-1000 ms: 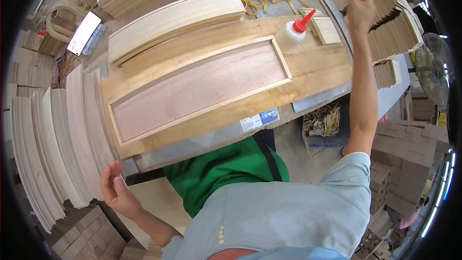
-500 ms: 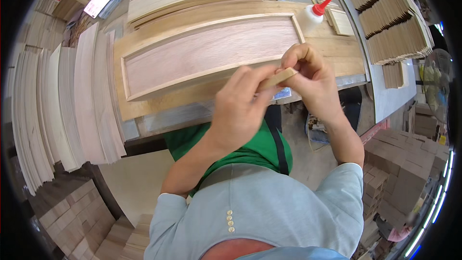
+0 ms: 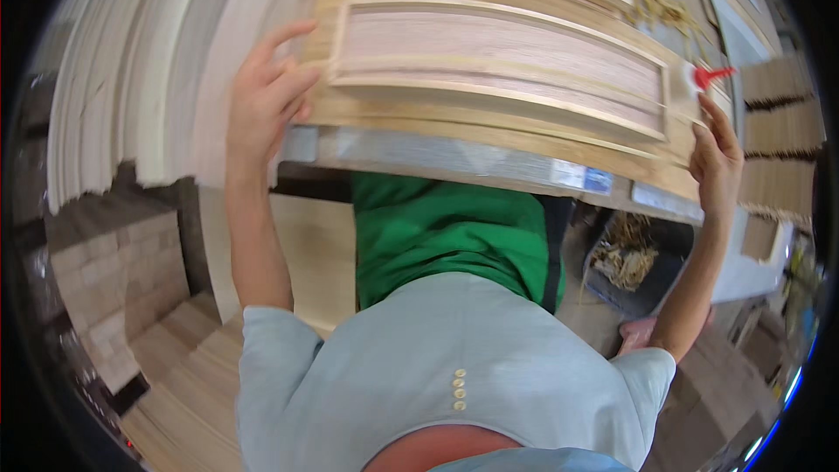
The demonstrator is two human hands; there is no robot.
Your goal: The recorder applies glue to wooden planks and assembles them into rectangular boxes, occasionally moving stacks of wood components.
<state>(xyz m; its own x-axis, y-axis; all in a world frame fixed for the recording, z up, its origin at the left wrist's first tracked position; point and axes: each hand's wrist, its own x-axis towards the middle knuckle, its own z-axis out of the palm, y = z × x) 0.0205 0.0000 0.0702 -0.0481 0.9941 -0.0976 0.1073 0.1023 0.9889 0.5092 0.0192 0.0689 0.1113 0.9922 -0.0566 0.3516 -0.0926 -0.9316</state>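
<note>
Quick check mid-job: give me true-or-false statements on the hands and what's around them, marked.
1. The left hand is at the left end of the pale, rectangular wooden frame with a pinkish panel. True.
2. Both hands are at that end. False: the right hand is near the frame's right end.
3. The white bottle with the red nozzle is near the right hand. True.
4. The bin is empty. False: the dark, open bin holds tan strips.
5. Green cloth borders the light-blue shirt. True.
</note>
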